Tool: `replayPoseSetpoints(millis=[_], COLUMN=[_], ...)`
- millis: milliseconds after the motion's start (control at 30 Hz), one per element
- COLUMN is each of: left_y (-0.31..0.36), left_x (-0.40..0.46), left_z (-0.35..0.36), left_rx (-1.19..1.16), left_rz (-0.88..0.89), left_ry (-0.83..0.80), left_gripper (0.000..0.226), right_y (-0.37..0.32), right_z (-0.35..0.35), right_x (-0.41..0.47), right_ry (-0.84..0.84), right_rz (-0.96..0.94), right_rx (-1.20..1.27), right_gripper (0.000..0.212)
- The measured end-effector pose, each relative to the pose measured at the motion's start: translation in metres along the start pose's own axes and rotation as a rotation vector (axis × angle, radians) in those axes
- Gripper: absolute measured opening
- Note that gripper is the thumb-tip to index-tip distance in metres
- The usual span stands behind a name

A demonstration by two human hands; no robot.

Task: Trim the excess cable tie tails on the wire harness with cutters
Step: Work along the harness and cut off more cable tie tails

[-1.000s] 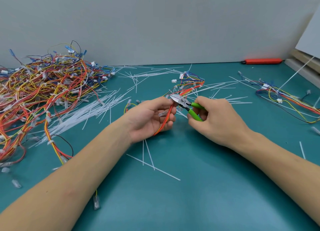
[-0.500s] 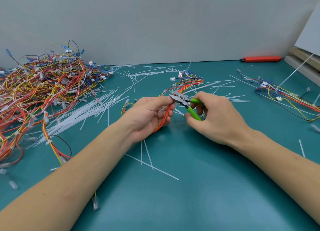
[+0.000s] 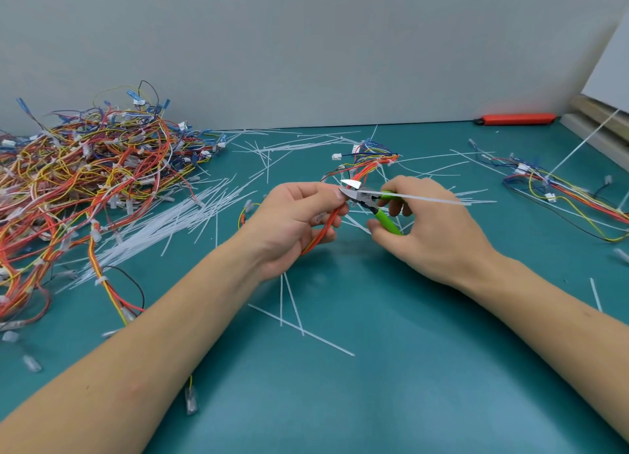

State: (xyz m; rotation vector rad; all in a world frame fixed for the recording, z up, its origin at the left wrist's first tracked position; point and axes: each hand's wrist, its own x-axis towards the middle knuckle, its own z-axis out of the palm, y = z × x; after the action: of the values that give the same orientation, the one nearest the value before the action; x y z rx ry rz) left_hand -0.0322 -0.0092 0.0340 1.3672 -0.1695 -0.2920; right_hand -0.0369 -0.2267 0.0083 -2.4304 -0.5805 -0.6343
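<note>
My left hand [image 3: 293,222] grips a wire harness [image 3: 360,171] of orange, yellow and blue wires, held just above the teal table. My right hand [image 3: 429,228] holds green-handled cutters [image 3: 372,203], whose metal jaws stand apart beside my left fingertips. A white cable tie tail [image 3: 429,199] runs from the jaws to the right across my right hand. The tie's head is hidden by my left fingers.
A large tangled heap of harnesses [image 3: 81,181] fills the left of the table. Cut white tie tails [image 3: 177,222] lie scattered across the middle. Another harness [image 3: 561,194] lies at the right, an orange tool [image 3: 517,119] by the back wall, boards [image 3: 599,123] at the far right.
The cutter handles have spread in my right hand and the jaws have parted. A long white tie tail now shows to the right of the jaws.
</note>
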Motion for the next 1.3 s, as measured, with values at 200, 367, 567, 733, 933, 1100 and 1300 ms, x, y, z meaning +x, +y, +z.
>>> replayPoseSetpoints(millis=[200, 367, 567, 733, 933, 1100, 1300], left_y=[0.0042, 0.0047, 0.0055, 0.0060, 0.0060, 0.0058, 0.0043], left_x=[-0.0023, -0.0035, -0.0042, -0.0043, -0.0042, -0.0044, -0.0032], left_z=[0.0008, 0.0010, 0.0019, 0.0019, 0.0024, 0.0035, 0.0024], left_rx=[0.015, 0.016, -0.003, -0.003, 0.009, 0.004, 0.003], left_rz=[-0.002, -0.006, -0.016, -0.019, -0.019, -0.021, -0.020], left_ry=[0.007, -0.004, -0.003, 0.003, 0.003, 0.026, 0.039], left_gripper=[0.016, 0.025, 0.029, 0.026, 0.020, 0.018, 0.017], right_y=[0.0057, 0.0063, 0.0046, 0.0031, 0.0017, 0.0025, 0.0033], right_z=[0.0009, 0.0017, 0.0023, 0.0029, 0.0042, 0.0018, 0.0000], right_x=[0.0012, 0.0020, 0.0012, 0.0009, -0.0003, 0.0004, 0.0040], right_ry=[-0.021, -0.048, -0.039, -0.033, -0.049, -0.049, -0.065], right_rz=[-0.032, -0.008, -0.009, -0.029, 0.026, 0.042, 0.001], right_rx=[0.049, 0.112, 0.081, 0.064, 0.107, 0.102, 0.096], right_gripper=[0.018, 0.033, 0.029, 0.021, 0.031, 0.029, 0.022])
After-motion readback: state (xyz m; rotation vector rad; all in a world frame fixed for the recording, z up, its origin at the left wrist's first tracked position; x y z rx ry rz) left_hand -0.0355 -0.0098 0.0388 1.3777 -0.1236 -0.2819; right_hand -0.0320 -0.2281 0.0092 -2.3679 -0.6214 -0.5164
